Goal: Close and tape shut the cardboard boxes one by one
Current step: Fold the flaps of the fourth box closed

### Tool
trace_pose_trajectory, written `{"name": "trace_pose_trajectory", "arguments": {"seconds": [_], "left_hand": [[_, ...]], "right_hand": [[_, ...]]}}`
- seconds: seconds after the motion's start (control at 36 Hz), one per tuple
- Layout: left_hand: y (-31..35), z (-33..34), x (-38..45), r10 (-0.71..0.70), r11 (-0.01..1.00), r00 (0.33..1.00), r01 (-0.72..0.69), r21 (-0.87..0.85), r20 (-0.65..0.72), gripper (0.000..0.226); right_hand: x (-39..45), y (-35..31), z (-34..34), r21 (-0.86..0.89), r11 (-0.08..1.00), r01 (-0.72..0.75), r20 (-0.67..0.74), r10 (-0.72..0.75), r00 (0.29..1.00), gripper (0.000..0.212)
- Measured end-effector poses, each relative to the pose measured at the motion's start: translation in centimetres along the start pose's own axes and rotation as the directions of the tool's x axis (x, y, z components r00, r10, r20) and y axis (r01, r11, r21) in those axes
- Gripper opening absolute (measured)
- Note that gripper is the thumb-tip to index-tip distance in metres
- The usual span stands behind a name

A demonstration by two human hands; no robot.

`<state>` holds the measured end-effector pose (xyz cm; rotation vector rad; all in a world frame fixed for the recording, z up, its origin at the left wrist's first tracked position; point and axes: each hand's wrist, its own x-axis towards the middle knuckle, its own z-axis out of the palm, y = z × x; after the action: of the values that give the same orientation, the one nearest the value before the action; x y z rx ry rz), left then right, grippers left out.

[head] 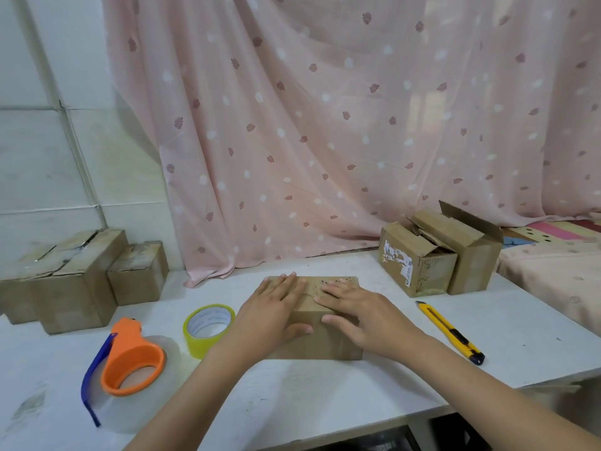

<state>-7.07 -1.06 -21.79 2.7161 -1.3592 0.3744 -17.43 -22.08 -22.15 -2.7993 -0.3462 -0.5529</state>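
Both hands, the left hand (pixel 276 307) and right hand (pixel 354 309), lie spread flat, pressing the flaps of the small brown cardboard box (pixel 320 343) at the centre of the white table (pixel 325 392), yellow tape roll (pixel 208 328) just left.

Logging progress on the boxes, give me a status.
Left hand and right hand flat on centre box, flaps held down. No tape on yet. Tape dispenser at left, untouched. Nothing obstructing.

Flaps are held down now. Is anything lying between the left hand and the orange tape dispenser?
Partly. The yellow tape roll stands on the table between the left hand, flat on the box, and the orange tape dispenser. A reach over or in front of it looks open.
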Motion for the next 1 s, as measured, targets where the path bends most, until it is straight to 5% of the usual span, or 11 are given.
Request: {"name": "trace_pose_trajectory", "arguments": {"seconds": [0.47,0.67,1.0], "left_hand": [[-0.4,-2.0,0.3,0.062,0.998,0.980,-0.054,-0.043,0.191,0.092],[0.0,-1.1,-0.4,0.024,0.998,0.994,-0.018,-0.056,0.106,0.087],[-0.5,-1.6,-0.2,0.056,0.997,0.978,-0.046,-0.056,0.203,0.086]], "right_hand": [[0.2,-1.4,-1.7,-0.019,1.000,-0.002,0.012,0.002,1.000,0.042],[-0.5,-2.0,-1.0,-0.034,0.999,0.005,0.016,-0.004,1.000,0.041],[-1.6,-2.3,-2.7,0.055,0.995,-0.089,0.019,0.088,0.996,0.036]]}}
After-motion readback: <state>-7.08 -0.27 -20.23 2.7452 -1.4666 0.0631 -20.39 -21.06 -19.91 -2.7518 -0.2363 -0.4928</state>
